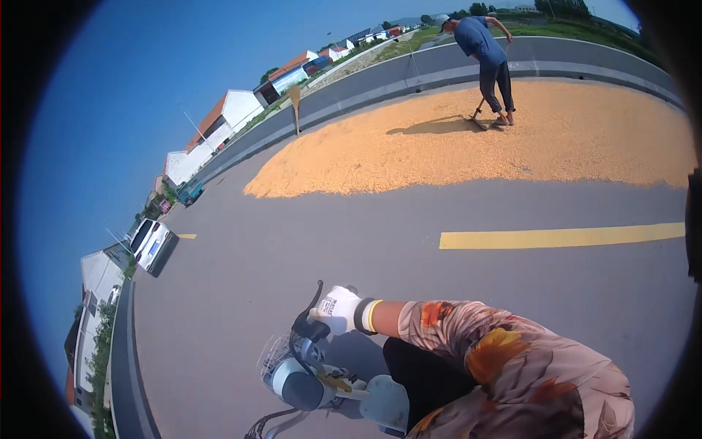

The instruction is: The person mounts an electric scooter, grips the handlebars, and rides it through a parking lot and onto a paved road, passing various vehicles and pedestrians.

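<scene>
While grain (439, 157) spreads beyond, our right hand (336, 311) clasps the handlebar (303, 326)

White glove (341, 303) cloth wraps its end; our left hand's hold we cannot tell. Before the handlebar sits a wire basket (272, 354); beyond it, smooth grey road (219, 307) meets loose, pebbly orange grain.

Neither the print (331, 304) on the white glove (339, 310) nor the car's (149, 240) blue plate (154, 248) is legible.
</scene>
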Demonstrator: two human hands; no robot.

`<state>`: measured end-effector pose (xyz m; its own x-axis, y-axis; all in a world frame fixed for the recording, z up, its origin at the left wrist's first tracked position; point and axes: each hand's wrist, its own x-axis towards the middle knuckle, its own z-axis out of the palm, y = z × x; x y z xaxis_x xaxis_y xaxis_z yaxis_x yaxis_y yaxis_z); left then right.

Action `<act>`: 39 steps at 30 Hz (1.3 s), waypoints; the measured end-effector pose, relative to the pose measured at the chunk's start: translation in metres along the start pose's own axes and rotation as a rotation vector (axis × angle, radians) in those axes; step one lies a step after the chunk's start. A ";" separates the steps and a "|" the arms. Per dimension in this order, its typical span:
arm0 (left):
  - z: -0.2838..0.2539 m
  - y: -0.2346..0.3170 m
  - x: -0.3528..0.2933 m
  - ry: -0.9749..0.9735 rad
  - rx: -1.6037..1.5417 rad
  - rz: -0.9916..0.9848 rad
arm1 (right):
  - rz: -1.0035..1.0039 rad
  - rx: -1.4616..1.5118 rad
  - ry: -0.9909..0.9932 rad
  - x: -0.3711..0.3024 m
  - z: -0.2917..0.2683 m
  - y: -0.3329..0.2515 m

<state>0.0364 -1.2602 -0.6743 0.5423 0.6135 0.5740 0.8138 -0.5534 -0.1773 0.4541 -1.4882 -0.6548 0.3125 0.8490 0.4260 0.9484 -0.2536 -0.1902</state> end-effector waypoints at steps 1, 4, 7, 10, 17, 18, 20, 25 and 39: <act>0.000 0.000 -0.003 -0.009 0.000 -0.001 | -0.009 0.049 -0.012 0.000 0.001 -0.007; 0.003 -0.003 -0.004 -0.025 0.005 0.003 | -0.027 0.033 0.000 0.003 0.013 -0.006; -0.001 -0.045 -0.020 -0.007 0.021 -0.053 | 0.159 0.012 -0.166 0.003 -0.003 -0.007; -0.006 -0.019 0.003 -0.023 -0.009 0.055 | 0.274 -0.090 -0.169 -0.023 -0.009 0.003; -0.037 -0.067 0.168 -0.089 -0.020 0.155 | 0.391 -0.135 -0.118 0.089 -0.047 -0.014; -0.045 -0.081 0.199 -0.098 -0.021 0.163 | 0.397 -0.142 -0.128 0.121 -0.057 -0.019; -0.064 -0.110 0.267 -0.116 -0.016 0.162 | 0.408 -0.148 -0.180 0.188 -0.084 -0.037; -0.129 -0.193 0.465 -0.202 -0.009 0.198 | 0.463 -0.121 -0.226 0.375 -0.189 -0.087; -0.314 -0.407 0.893 -0.322 0.048 0.095 | 0.382 -0.089 -0.317 0.853 -0.409 -0.203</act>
<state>0.1237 -0.6638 0.1621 0.6478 0.7114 0.2727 0.7615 -0.5940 -0.2594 0.5498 -0.9019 0.1091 0.6196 0.7834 0.0487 0.7748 -0.6005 -0.1976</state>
